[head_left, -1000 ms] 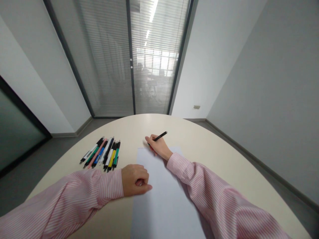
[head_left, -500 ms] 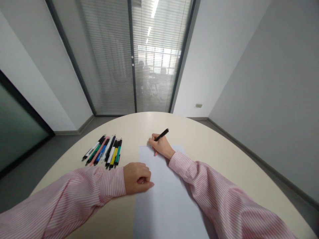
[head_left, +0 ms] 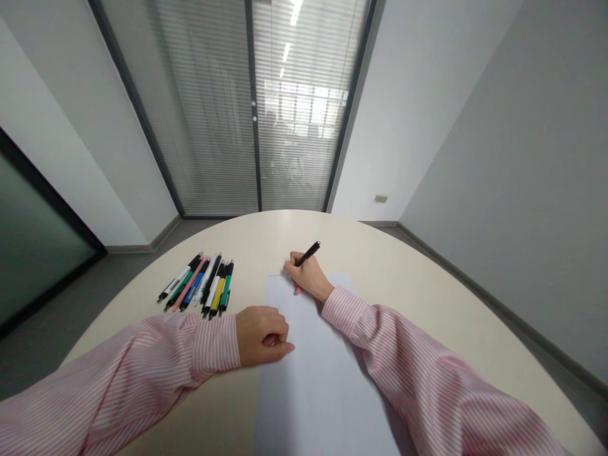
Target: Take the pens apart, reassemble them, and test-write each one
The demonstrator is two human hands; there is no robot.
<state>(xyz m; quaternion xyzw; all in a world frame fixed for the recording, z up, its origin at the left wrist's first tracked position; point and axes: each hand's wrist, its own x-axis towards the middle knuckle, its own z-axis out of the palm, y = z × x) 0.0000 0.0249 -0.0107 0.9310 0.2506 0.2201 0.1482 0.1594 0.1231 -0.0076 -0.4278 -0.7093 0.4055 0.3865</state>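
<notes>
1. Hands: two, a left hand (head_left: 261, 335) and a right hand (head_left: 308, 277).
2. Pens in hand: one black pen (head_left: 308, 253).
3. Loose pens on the table: about nine, too bunched for a sure count (head_left: 202, 285).
4. Paper: one sheet of white paper (head_left: 323, 380).
5. Tables: one round cream table (head_left: 389, 297).
6. Sleeves: two pink striped sleeves (head_left: 399, 354).
7. Blinded panels: two glass panels with blinds (head_left: 204, 114).
8. Wall fittings: one small wall plate (head_left: 380, 199).

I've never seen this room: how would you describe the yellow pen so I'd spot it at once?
On the curved cream table, find the white sheet of paper. Just left of it lies a bunch of pens, above the person's left hand. The yellow pen is the only yellow-barrelled one, second from the paper, beside a green pen.
</notes>
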